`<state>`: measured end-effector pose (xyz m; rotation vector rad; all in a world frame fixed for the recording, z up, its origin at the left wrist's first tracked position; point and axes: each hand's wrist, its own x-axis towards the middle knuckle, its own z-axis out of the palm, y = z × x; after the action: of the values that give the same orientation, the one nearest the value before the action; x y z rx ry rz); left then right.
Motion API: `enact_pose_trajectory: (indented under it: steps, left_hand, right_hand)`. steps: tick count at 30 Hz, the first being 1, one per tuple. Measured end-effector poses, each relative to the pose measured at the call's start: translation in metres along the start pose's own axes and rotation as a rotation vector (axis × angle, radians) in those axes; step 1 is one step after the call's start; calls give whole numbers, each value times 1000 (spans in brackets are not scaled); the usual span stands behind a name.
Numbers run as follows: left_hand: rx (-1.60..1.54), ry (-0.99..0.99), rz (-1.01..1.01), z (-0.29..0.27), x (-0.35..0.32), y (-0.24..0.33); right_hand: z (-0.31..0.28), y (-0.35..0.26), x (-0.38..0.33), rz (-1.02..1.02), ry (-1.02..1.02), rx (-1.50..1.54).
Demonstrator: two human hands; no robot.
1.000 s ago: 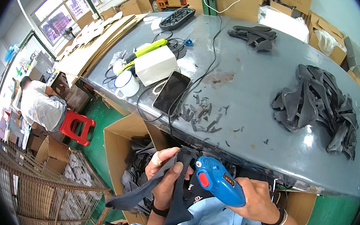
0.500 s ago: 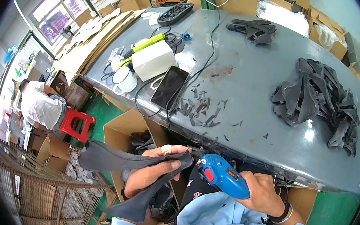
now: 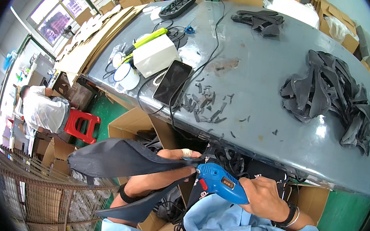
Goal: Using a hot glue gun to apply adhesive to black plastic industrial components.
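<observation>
My right hand (image 3: pixel 266 199) is wrapped round the rear of blue electric scissors (image 3: pixel 225 184) with a red switch. Their head points left, toward my left hand (image 3: pixel 173 153), which has a light wrap on one finger. Pinched in that hand is a limp dark grey foam-like sheet piece (image 3: pixel 114 157). One broad end hangs out to the left; another strip hangs down over my forearm. The scissors' tip meets the piece's edge beside my fingertips, and I cannot make out the blades clearly there. My left thumb is mostly hidden by the piece.
On the grey table (image 3: pixel 260 78) lie small dark offcuts (image 3: pixel 204 104), a phone (image 3: pixel 173 83), a mug (image 3: pixel 126 76), a white box (image 3: pixel 155 57) and a large pile of dark pieces (image 3: pixel 325 93). An open carton (image 3: pixel 130 126) stands below. A person (image 3: pixel 43 108) sits at left.
The dark piece has been turned, so its broad end spreads wider to the left and covers my thumb. The electric scissors have shifted slightly left, closer to my left fingertips.
</observation>
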<state>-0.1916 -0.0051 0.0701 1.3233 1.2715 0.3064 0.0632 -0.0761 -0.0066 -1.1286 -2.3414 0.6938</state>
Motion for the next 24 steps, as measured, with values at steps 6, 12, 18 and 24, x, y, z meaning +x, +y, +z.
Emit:
enact_pose_trajectory:
  steps: [6, 12, 18, 24]
  left_hand:
    - [22, -79, 236, 11, 19, -24]
    - [-39, 104, 338, 17, 30, -32]
    - [-892, 655, 890, 18, 8, -7]
    - [-880, 795, 917, 33, 20, -32]
  right_hand:
    - [-2, -7, 3, 3, 34, 28]
    - [-1, -16, 11, 45, 78, 60]
    - [7, -6, 9, 91, 112, 25]
    - [6, -11, 13, 88, 112, 54]
